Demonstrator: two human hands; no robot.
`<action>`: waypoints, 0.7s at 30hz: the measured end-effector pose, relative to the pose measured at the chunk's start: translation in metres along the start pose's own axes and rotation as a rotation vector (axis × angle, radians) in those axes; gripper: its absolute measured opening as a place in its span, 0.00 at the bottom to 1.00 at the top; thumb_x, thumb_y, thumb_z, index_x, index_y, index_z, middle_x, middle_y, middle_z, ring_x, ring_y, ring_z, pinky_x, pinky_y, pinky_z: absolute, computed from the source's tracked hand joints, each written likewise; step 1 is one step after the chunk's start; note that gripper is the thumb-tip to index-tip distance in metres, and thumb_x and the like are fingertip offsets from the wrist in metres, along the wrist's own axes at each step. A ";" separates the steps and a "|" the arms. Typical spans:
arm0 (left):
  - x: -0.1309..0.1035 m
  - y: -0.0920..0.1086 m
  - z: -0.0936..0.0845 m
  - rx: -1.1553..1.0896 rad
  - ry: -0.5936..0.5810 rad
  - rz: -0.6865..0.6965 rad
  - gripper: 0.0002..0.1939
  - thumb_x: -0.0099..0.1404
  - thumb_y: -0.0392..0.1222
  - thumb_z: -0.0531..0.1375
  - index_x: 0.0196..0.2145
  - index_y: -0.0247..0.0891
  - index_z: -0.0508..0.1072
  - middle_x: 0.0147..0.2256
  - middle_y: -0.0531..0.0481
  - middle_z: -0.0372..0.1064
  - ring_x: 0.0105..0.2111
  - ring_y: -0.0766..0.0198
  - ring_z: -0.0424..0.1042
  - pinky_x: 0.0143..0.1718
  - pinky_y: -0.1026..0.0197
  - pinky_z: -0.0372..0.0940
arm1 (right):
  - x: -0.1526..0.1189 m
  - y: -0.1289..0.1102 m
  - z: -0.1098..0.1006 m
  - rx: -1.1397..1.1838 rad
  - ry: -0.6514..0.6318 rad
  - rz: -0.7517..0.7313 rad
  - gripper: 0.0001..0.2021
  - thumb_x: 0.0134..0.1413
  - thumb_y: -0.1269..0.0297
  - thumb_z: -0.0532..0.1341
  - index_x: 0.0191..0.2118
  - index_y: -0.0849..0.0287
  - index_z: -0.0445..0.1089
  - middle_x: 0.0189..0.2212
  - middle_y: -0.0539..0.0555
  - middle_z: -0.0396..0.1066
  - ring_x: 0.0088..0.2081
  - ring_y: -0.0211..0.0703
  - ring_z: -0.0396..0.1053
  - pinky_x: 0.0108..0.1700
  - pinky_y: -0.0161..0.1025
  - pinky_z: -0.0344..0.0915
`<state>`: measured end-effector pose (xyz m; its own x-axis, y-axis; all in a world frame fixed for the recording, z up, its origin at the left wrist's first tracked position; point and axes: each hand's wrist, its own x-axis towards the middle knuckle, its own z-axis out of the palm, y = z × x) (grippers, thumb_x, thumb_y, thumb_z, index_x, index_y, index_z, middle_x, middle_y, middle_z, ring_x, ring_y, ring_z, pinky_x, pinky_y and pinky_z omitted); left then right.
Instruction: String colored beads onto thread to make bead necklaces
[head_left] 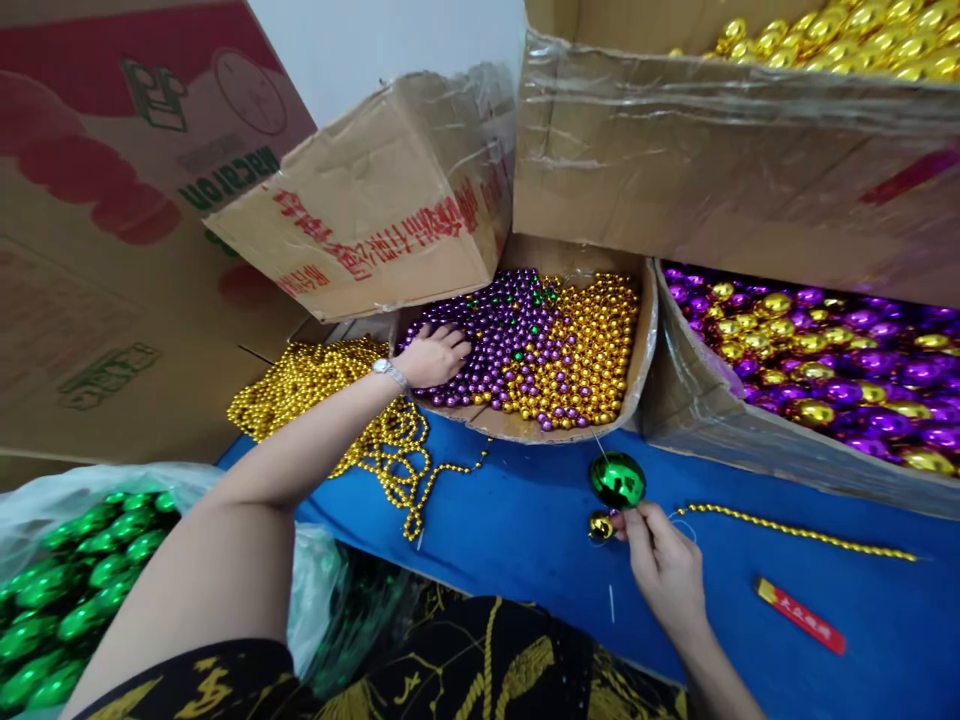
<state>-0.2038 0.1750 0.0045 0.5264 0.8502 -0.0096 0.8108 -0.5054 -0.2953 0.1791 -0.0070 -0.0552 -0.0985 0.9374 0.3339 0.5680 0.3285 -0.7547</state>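
My left hand (435, 355), with a watch (391, 373) on the wrist, lies palm down over small purple beads (491, 330) in a cardboard box (517, 425). Its fingers are spread; the fingertips' undersides are hidden. Gold beads (592, 340) fill that box's right side, with a few green ones among the purple. Over the blue table (540, 510), my right hand (664, 555) is closed, pinching a strung piece with a big shiny green bead (617, 480) and a smaller gold bead (600, 526). A thin thread runs up from the green bead toward the box.
Gold bead strings (322, 390) pile left of the box. A gold bead strand (795, 530) and a red cutter-like object (800, 615) lie at right. Boxes of large purple and gold beads (847, 370) and gold beads (862, 40) stand behind. A plastic bag (202, 480) holds green beads.
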 end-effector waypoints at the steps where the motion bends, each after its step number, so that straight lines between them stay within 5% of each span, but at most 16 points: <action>1: -0.001 -0.006 -0.001 0.008 -0.018 -0.050 0.15 0.70 0.46 0.51 0.46 0.35 0.72 0.52 0.35 0.66 0.54 0.43 0.63 0.50 0.42 0.60 | -0.001 0.000 0.000 0.005 0.001 -0.002 0.12 0.67 0.62 0.53 0.31 0.56 0.68 0.24 0.50 0.75 0.24 0.36 0.74 0.28 0.28 0.68; 5: 0.006 0.000 -0.014 -0.055 0.092 -0.150 0.21 0.71 0.52 0.51 0.48 0.33 0.72 0.56 0.33 0.64 0.54 0.44 0.64 0.52 0.41 0.61 | -0.001 0.001 0.002 0.022 0.010 -0.009 0.12 0.67 0.63 0.53 0.31 0.56 0.68 0.24 0.49 0.75 0.24 0.35 0.74 0.28 0.27 0.67; 8: 0.031 0.034 -0.022 -0.157 0.266 -0.015 0.20 0.73 0.47 0.47 0.50 0.32 0.71 0.55 0.36 0.66 0.54 0.49 0.64 0.56 0.46 0.59 | 0.002 0.000 0.006 0.040 0.003 -0.017 0.11 0.67 0.64 0.53 0.32 0.56 0.68 0.24 0.49 0.75 0.24 0.35 0.73 0.28 0.27 0.67; 11: 0.069 0.072 -0.020 -0.146 0.311 0.170 0.18 0.73 0.43 0.48 0.51 0.31 0.70 0.57 0.35 0.63 0.59 0.46 0.59 0.59 0.44 0.55 | 0.005 -0.003 0.008 0.045 -0.013 -0.026 0.11 0.67 0.64 0.53 0.33 0.57 0.68 0.25 0.48 0.75 0.24 0.34 0.73 0.29 0.26 0.67; 16: 0.110 0.093 0.000 -0.116 0.179 0.141 0.15 0.71 0.38 0.47 0.48 0.30 0.70 0.50 0.35 0.67 0.54 0.46 0.62 0.54 0.43 0.58 | 0.001 -0.002 0.003 -0.018 -0.010 -0.032 0.11 0.67 0.64 0.54 0.33 0.57 0.69 0.26 0.49 0.76 0.26 0.33 0.74 0.30 0.25 0.67; 21: 0.095 0.069 0.011 -0.127 0.057 0.046 0.14 0.69 0.36 0.49 0.48 0.36 0.70 0.49 0.39 0.67 0.51 0.48 0.62 0.53 0.42 0.58 | -0.002 0.005 0.004 -0.034 -0.016 -0.003 0.12 0.67 0.63 0.54 0.34 0.57 0.70 0.27 0.51 0.77 0.26 0.34 0.75 0.30 0.25 0.67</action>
<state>-0.1006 0.2223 -0.0273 0.5746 0.8177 0.0353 0.8094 -0.5613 -0.1729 0.1790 -0.0073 -0.0617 -0.1128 0.9383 0.3270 0.5950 0.3273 -0.7340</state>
